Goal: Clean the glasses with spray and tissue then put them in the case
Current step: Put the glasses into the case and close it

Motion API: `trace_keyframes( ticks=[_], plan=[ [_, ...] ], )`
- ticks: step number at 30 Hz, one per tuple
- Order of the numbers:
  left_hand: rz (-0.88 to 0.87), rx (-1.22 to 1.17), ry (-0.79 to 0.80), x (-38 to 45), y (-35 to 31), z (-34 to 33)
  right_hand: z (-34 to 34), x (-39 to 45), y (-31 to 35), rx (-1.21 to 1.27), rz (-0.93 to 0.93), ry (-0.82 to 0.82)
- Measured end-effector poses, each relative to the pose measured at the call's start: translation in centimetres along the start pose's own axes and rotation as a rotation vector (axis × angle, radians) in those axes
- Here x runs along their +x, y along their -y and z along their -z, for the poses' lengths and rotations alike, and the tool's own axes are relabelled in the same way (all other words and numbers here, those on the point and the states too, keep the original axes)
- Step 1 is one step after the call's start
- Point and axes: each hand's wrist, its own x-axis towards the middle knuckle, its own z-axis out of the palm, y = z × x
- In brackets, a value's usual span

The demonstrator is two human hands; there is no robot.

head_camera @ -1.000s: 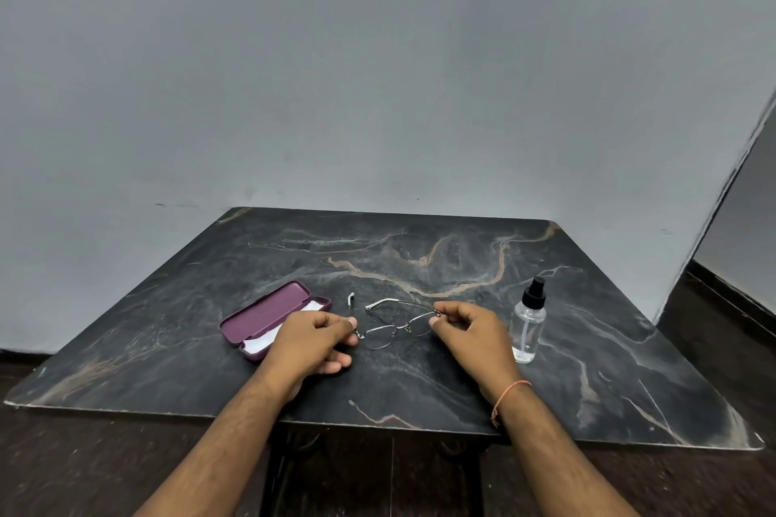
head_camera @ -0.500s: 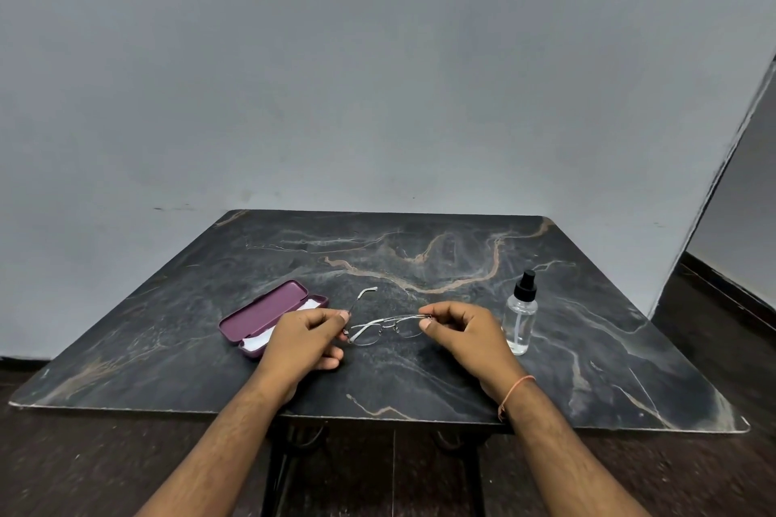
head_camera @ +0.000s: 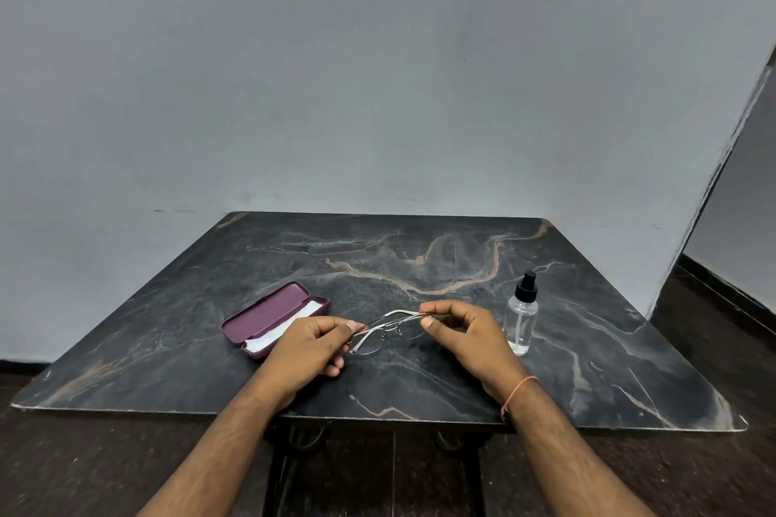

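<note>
Two hands hold a pair of glasses (head_camera: 388,331) just above a dark table (head_camera: 420,256) with wavy lines on it.

The left hand (head_camera: 308,348) pinches the left end of the glasses. Its thumb and first finger are closed on the thin metal frame there. The other fingers curl under the hand.

The right hand (head_camera: 466,334) pinches the right end of the glasses. Its thumb and first finger are closed on the frame too, and the rest of its fingers bend loosely. A thin orange string (head_camera: 518,392) goes around the right wrist.

The glasses stretch between the two sets of fingertips. Both side arms look folded in, lying along the frame. One white-tipped arm sticks out just below the left fingertips. The clear lenses hang under the frame, between the two hands.

A purple case (head_camera: 273,317) lies open on the table, just beyond the left fingers and a bit to their left. Something white (head_camera: 268,338) lies inside it. The left hand hides part of the case.

A small clear spray bottle (head_camera: 522,321) with a black top stands upright, just to the right of the right fingers. It does not touch the hand.
</note>
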Motion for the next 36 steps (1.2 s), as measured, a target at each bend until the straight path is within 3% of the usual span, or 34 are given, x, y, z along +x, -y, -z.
trace_keyframes(
  ticks=[8, 14, 18, 25, 27, 31, 36],
  plan=[
    [0.037, 0.023, 0.094, 0.4, 0.4, 0.5, -0.2, 0.0, 0.0, 0.083, -0.01, 0.07],
    [0.005, 0.042, 0.047, 0.2, 0.6, 0.3, 0.0, 0.0, 0.0, 0.139, -0.019, 0.073],
    [-0.035, 0.189, -0.167, -0.6, 0.4, -0.3, 0.0, 0.0, 0.0, 0.168, -0.021, 0.044],
    [-0.435, 0.526, -0.679, -4.5, 0.8, 2.9, 0.2, 0.1, -0.1, 0.275, -0.03, -0.014],
    [-0.339, 0.644, -0.735, -4.8, 1.5, 5.4, 0.3, 0.2, -0.2, 0.291, -0.027, -0.029],
    [0.112, 0.825, -0.667, -4.5, 2.6, 9.6, 0.4, 0.2, -0.1, 0.298, -0.021, -0.049],
    [0.148, 0.894, -0.447, -2.8, 2.2, 11.0, 0.4, 0.0, 0.0, 0.306, -0.018, -0.058]
  ],
)
